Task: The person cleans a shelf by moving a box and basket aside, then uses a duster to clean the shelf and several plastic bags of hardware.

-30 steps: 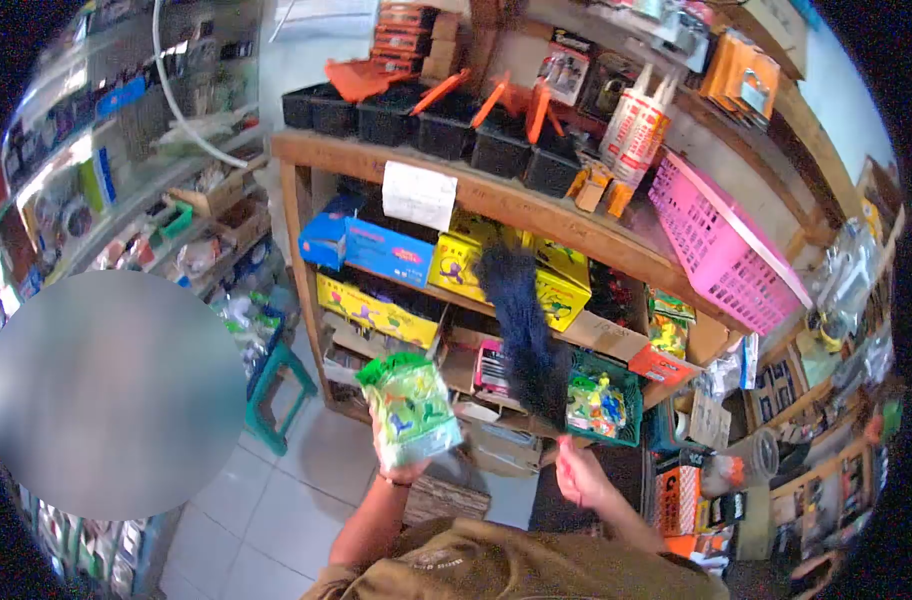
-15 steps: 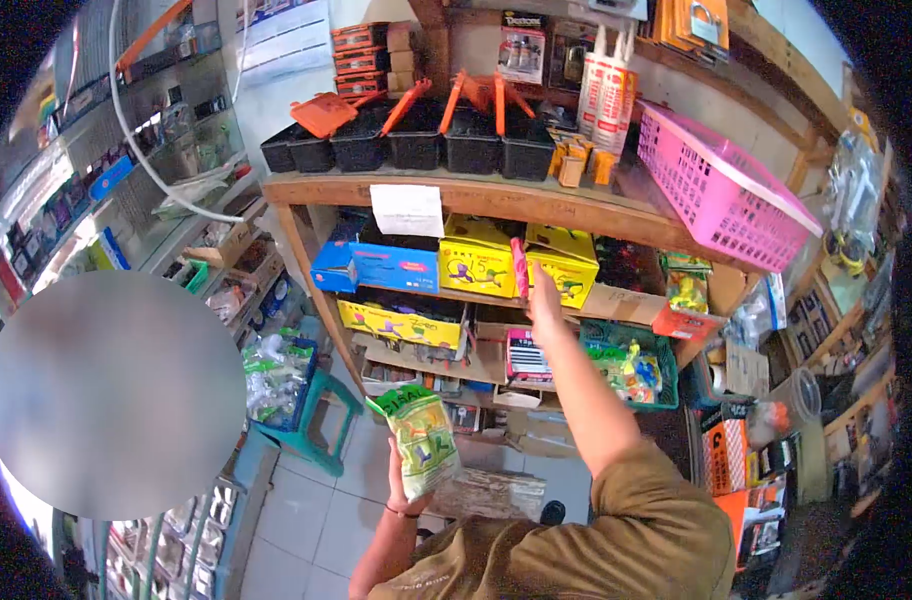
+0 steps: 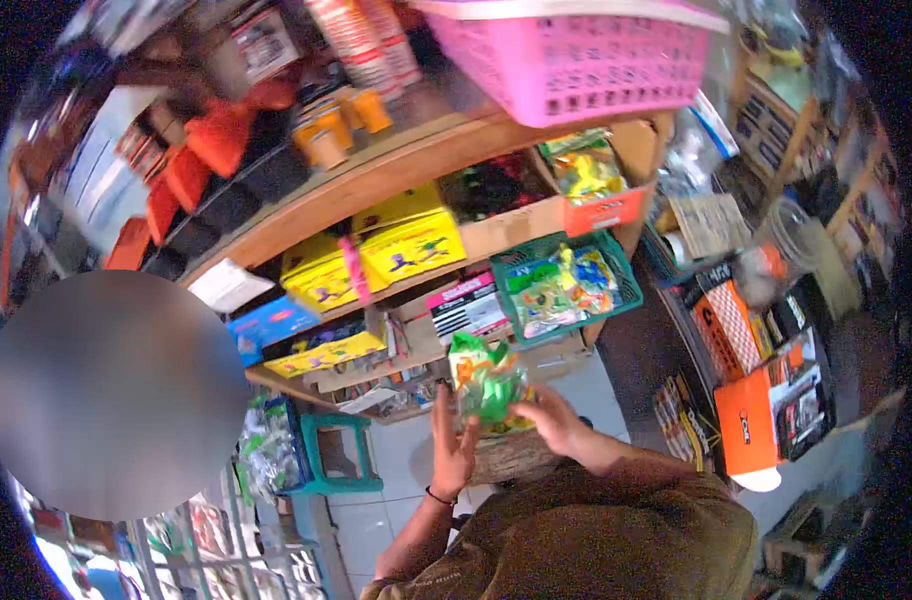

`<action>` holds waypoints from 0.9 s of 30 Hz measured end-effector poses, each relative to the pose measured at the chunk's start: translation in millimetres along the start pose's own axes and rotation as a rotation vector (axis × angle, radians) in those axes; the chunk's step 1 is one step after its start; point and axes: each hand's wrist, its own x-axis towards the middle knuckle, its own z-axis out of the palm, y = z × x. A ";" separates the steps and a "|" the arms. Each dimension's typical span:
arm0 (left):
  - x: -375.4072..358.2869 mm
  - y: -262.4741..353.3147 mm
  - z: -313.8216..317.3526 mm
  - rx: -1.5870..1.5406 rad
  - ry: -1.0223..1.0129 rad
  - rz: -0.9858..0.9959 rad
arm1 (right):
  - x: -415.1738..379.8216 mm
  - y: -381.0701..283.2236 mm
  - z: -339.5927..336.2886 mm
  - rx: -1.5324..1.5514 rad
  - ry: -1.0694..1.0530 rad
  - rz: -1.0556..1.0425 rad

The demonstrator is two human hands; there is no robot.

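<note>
A green and clear plastic packet (image 3: 489,378) with orange and green colours on it is in front of my body, below the shelf. My left hand (image 3: 454,450) supports it from the left side, fingers pointing up along its edge. On the other side, my right hand (image 3: 554,420) grips the packet's lower right edge with thumb and fingers. Motion blur smears the packet's print and hides exactly what is inside. Just beyond it stands a teal basket (image 3: 631,290) filled with small bagged items.
A wooden shelf (image 3: 396,160) holds yellow boxes (image 3: 411,245), a blue box (image 3: 274,328) and a pink basket (image 3: 586,75) on top. A teal stool (image 3: 341,488) stands at lower left. Orange boxes (image 3: 746,425) are at right. A round blur covers the left side.
My right hand has come down from the yellow boxes on the shelf to the packet in my left hand. The view has turned to the right and tilted.
</note>
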 end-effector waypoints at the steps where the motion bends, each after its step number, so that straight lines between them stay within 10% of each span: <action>1: 4.8 7.8 5.6 -0.177 0.022 -0.161 | -1.9 -22.9 -8.5 0.011 0.013 -0.014; 7: 73.5 40.1 48.7 -0.412 -0.134 -0.215 | 33.7 -46.4 -68.0 0.076 -0.003 -0.041; 15: 190.0 96.0 85.7 -0.436 0.073 -0.018 | 72.2 -162.3 -153.7 -1.052 0.659 -1.226; 17: 229.6 115.3 104.8 -0.148 0.099 0.230 | 88.5 -174.0 -171.2 -1.274 0.711 -1.212; 21: 295.3 141.1 130.8 -0.397 0.008 0.169 | 128.0 -152.4 -206.5 -1.439 0.723 -0.966; 27: 355.4 150.7 152.0 -0.583 -0.159 0.157 | 139.7 -160.7 -211.6 -1.184 0.864 -1.167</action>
